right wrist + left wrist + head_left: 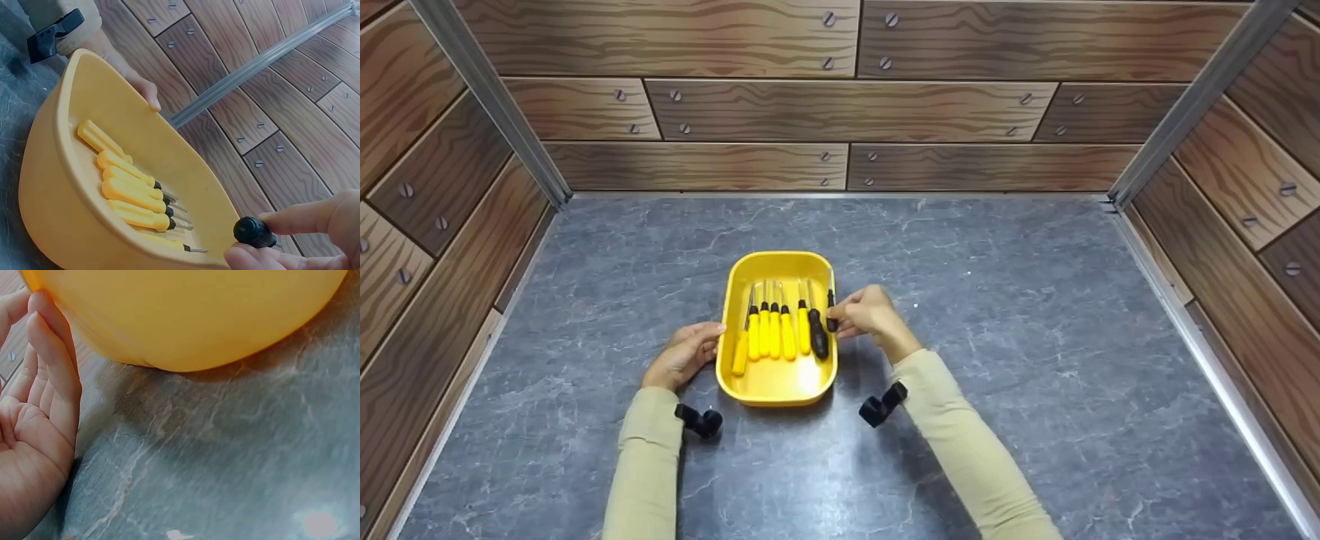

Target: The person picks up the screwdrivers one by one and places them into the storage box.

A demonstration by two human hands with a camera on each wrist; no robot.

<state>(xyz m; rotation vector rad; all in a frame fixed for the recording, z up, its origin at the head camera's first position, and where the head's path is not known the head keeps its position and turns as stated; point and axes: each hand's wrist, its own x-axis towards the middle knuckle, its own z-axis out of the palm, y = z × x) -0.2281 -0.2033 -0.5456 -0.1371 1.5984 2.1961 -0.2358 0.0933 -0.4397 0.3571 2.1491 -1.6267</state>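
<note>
A yellow plastic bin with rounded corners sits on the dark marbled surface. My left hand grips its left rim between thumb and fingers, as the left wrist view also shows at close range. Between the thumb and fingers of my right hand is a small black-handled screwdriver, pinched by its handle just over the bin's right rim. Inside lie several yellow-handled screwdrivers, side by side with their shafts pointing away from me. One larger black-handled screwdriver lies at their right.
Wood-plank panels rise at the back and both sides, joined by metal corner posts. The grey marbled surface extends around the bin. A black wrist mount juts inward from each sleeve.
</note>
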